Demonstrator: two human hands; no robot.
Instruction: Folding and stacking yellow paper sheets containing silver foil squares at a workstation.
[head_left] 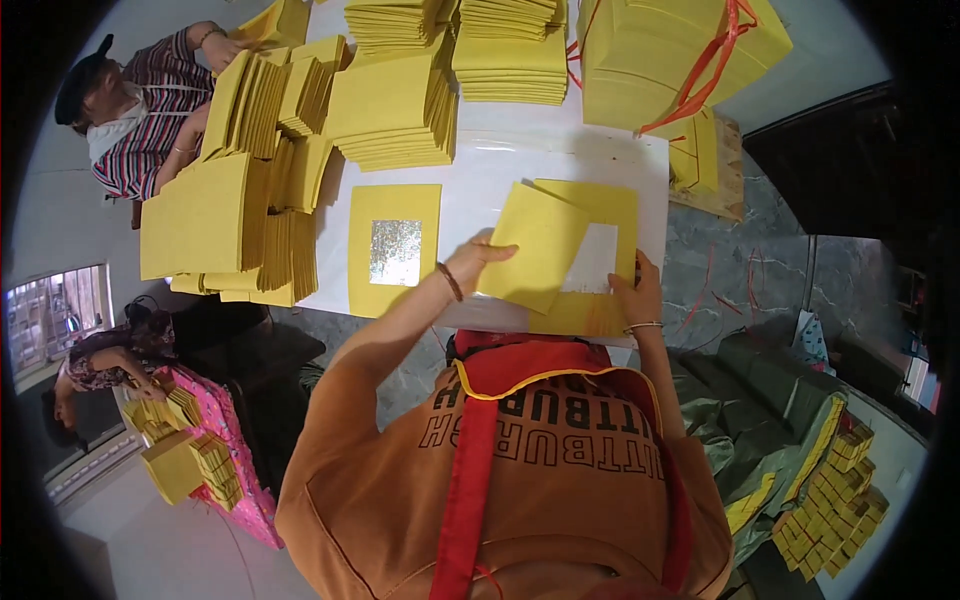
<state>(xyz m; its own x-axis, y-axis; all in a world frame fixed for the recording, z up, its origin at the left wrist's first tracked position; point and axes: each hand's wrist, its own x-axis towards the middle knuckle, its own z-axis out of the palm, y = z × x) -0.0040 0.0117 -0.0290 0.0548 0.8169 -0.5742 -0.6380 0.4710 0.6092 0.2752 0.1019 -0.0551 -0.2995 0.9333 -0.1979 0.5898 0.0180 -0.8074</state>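
Note:
In front of me a yellow paper sheet (530, 240) lies tilted over another yellow sheet (622, 205), which bears a pale silvery patch (598, 250). The tilted sheet covers part of that patch. My left hand (478, 265) is closed on the tilted sheet's left edge, its thumb on top. At the lower sheet's right edge, my right hand (638, 290) pinches the paper beside the patch. To the left of my hands, a separate yellow sheet (360, 210) with a shiny silver foil square (396, 252) lies flat on the table.
Stacks of yellow paper (390, 110) line the white table's (520, 150) far and left sides. A large yellow bundle tied with red cord (680, 70) stands at the back right. One co-worker (150, 120) sits at the left; another (115, 360) works at a pink-covered table (240, 450).

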